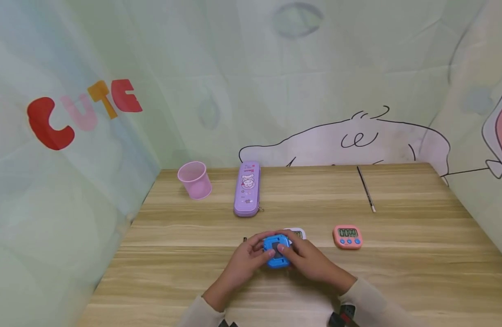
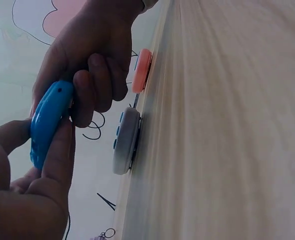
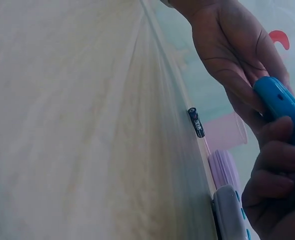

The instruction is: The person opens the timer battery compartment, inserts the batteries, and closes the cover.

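Note:
A blue timer (image 1: 277, 260) is held between both hands above the table, its back with a dark grey patch turned up. My left hand (image 1: 245, 262) grips its left side, thumb on the back. From the other side my right hand (image 1: 310, 260) holds it, thumb pressing near the dark patch. In the left wrist view the timer (image 2: 48, 122) stands edge-on, clear of the tabletop. Just behind the hands lies a white timer (image 1: 301, 232), partly covered by the right hand. A small dark battery (image 3: 196, 122) lies on the table beyond the left hand.
An orange-pink timer (image 1: 347, 237) reading 00:00 lies right of the hands. Farther back are a purple pencil case (image 1: 247, 190), a pink cup (image 1: 195, 180) at the left, and a dark pencil (image 1: 366, 190) at the right. Printed cloth hangs behind the wooden table (image 1: 418, 263).

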Demonstrator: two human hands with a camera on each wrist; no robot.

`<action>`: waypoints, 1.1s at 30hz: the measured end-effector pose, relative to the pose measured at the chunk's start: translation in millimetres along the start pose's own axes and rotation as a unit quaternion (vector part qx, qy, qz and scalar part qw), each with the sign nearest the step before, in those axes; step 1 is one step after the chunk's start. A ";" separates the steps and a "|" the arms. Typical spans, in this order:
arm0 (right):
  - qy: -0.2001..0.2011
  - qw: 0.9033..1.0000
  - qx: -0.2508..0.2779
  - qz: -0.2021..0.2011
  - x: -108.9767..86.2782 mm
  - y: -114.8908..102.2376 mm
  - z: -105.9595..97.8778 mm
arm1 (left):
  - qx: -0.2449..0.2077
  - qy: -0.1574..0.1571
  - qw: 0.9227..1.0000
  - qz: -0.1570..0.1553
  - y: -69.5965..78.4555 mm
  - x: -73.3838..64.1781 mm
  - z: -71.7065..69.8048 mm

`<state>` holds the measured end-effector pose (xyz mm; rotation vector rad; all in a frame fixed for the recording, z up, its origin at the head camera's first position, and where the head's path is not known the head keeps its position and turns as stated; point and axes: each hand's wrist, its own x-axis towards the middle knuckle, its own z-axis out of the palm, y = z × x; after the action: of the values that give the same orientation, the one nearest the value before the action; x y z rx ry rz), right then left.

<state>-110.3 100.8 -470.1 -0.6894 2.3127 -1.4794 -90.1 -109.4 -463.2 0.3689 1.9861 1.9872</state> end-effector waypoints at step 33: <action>0.074 0.983 -0.162 -0.047 0.3 -4.0 2.8 | 0.014 -0.037 0.999 -0.004 4.9 -4.0 0.3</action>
<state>-108.3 97.0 -467.6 -0.8069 2.7062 -1.2381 -86.5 -110.7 -458.1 0.4337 1.9681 1.9158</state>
